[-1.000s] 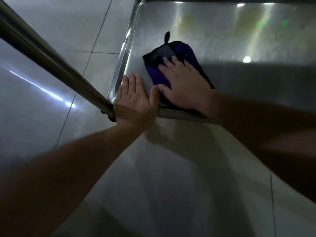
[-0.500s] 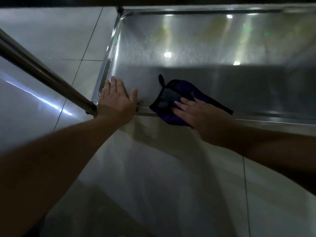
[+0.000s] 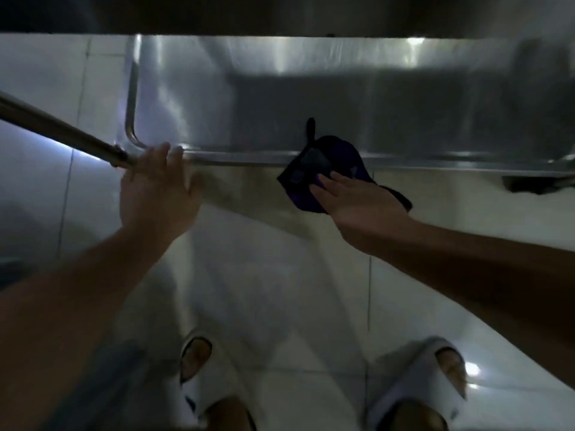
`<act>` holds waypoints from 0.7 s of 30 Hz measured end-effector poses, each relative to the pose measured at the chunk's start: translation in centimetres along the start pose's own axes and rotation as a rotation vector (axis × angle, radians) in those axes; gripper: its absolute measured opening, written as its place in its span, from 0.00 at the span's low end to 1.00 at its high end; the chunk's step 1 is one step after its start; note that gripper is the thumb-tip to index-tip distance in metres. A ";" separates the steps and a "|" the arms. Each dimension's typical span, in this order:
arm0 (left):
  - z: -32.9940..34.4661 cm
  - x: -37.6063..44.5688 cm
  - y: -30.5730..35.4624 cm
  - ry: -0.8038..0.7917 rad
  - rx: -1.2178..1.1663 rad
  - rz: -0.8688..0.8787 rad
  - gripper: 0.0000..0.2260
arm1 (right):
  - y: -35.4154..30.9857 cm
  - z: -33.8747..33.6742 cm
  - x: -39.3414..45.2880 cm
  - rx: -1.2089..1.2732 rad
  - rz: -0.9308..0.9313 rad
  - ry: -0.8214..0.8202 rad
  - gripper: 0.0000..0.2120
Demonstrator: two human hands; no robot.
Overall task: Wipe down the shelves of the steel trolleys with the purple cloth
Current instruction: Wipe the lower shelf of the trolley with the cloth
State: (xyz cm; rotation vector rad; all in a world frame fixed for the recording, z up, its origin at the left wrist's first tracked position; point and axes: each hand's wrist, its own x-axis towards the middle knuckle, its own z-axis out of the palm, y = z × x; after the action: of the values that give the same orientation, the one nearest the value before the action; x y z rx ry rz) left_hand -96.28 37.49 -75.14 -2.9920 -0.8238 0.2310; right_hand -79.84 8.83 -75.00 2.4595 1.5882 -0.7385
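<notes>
Pressing purple cloth (image 3: 314, 169) on shelf rim (image 3: 249, 157), right hand (image 3: 357, 200) flat-fingered; left hand (image 3: 155, 188) spread there

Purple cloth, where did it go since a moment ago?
The right hand dragged the purple cloth from the middle of the shelf back over its front rim, where it now hangs partly off. The left hand stayed by the shelf's near left corner.

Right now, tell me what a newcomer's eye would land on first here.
The purple cloth stands out, draped over the near rim of the steel trolley shelf, with the right hand pressed flat on it. To its left, the left hand rests at the shelf's near left corner, where a steel post meets it. Below, two white shoes stand on pale tiles.
</notes>
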 end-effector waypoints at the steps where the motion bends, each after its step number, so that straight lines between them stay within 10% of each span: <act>1: -1.0 -1.4 1.0 -0.062 0.000 0.006 0.25 | -0.3 -0.1 -1.8 0.040 0.031 -0.012 0.29; 11: -16.9 -16.4 9.7 -0.701 -0.115 0.032 0.31 | -5.7 -7.5 -18.8 0.154 0.233 -0.524 0.19; 21: -41.8 -21.2 5.8 -0.857 -0.280 -0.052 0.27 | -13.9 -33.5 -25.5 0.149 0.241 -0.393 0.18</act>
State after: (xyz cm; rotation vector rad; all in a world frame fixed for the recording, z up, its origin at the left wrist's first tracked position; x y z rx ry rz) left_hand -105.06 22.08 -31.36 -3.0595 -1.0269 1.5818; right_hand -89.36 5.84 -31.82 2.3498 1.1113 -1.2393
